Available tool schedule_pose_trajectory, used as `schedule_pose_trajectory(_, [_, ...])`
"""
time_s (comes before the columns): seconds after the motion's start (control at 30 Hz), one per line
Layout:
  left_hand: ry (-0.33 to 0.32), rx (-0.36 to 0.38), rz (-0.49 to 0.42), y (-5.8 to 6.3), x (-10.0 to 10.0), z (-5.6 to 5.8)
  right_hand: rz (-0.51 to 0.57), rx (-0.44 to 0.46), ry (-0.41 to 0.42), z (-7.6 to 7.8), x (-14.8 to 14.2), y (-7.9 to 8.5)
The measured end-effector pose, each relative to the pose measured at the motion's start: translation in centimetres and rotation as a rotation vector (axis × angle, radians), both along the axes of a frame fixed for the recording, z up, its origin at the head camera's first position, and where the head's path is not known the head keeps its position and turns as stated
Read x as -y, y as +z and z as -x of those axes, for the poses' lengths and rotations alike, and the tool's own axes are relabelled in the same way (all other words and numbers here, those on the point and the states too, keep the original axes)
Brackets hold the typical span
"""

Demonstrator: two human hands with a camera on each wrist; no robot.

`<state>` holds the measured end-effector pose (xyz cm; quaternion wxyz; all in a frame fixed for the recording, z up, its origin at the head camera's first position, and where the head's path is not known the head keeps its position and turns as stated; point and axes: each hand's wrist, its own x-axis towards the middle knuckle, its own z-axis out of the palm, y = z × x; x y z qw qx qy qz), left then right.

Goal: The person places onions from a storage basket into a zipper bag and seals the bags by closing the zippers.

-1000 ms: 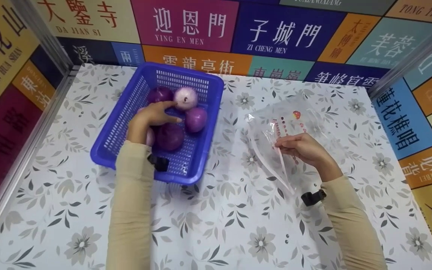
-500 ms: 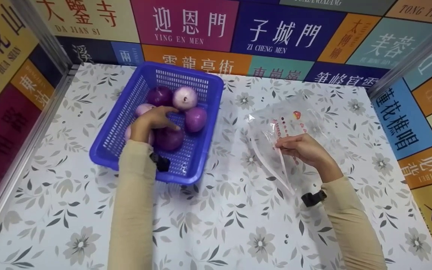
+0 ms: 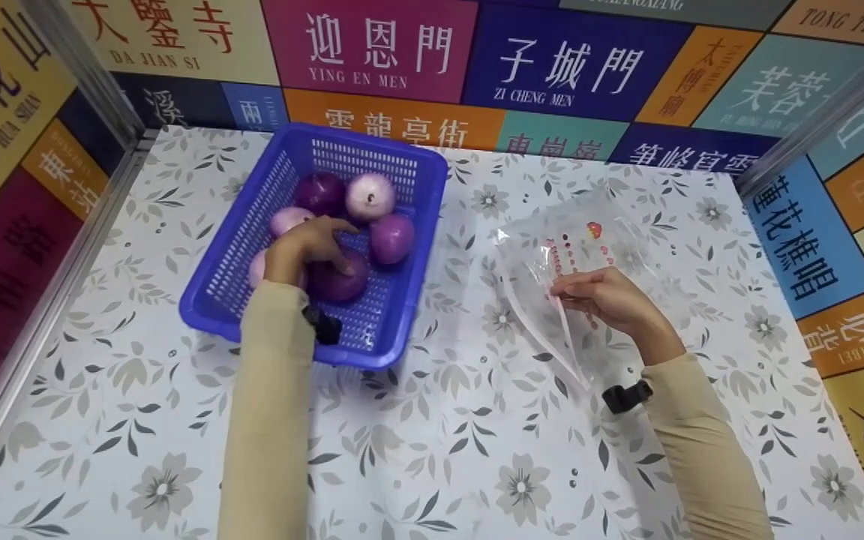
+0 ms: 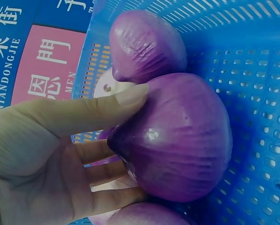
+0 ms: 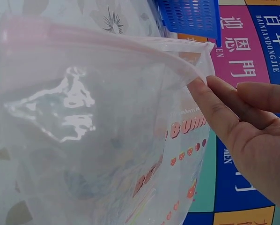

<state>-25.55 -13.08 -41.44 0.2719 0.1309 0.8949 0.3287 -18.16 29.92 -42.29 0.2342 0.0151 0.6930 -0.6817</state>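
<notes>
Contact comes inside the blue basket (image 3: 411, 300): within the last second the person's left hand (image 3: 308, 244) has sunk lower and drawn in, so its thumb lies on the dark purple onion (image 3: 342, 279), toward the basket's near end. To my eye the reaching is about over, and one onion is singled out from its neighbours. That grip spans nearly the onion's width, thumb on its face and fingers round behind the pointed end; how firmly it squeezes, or whether the onion is lifted, I cannot tell. At the basket's far end sit a pale onion (image 3: 370, 196) and a second dark onion (image 3: 318, 193); along its left side, two pinkish onions (image 3: 291, 220) are partly covered by the hand. Right of the basket, little has shifted: the right hand (image 3: 608, 296) holds a narrow grip, thumb and fingers nearly together, pinching the pink rim (image 5: 107, 42) of a clear bag (image 3: 574, 255) on the table (image 3: 417, 450).
</notes>
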Motion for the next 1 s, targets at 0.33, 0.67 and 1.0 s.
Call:
schedule_pose_trajectory(0.33, [0.035, 0.09, -0.028, -0.04, -0.02, -0.09, -0.025, 0.003, -0.008, -0.03, 0.07, 0.08])
schedule_pose_trajectory(0.67, [0.04, 0.155, 0.013, -0.03, -0.02, -0.06, 0.0, -0.001, -0.006, -0.12, 0.05, 0.12])
schedule_pose_trajectory(1.0, [0.106, 0.215, -0.032, -0.21, -0.04, -0.34, 0.004, -0.001, -0.01, -0.09, 0.1, 0.15])
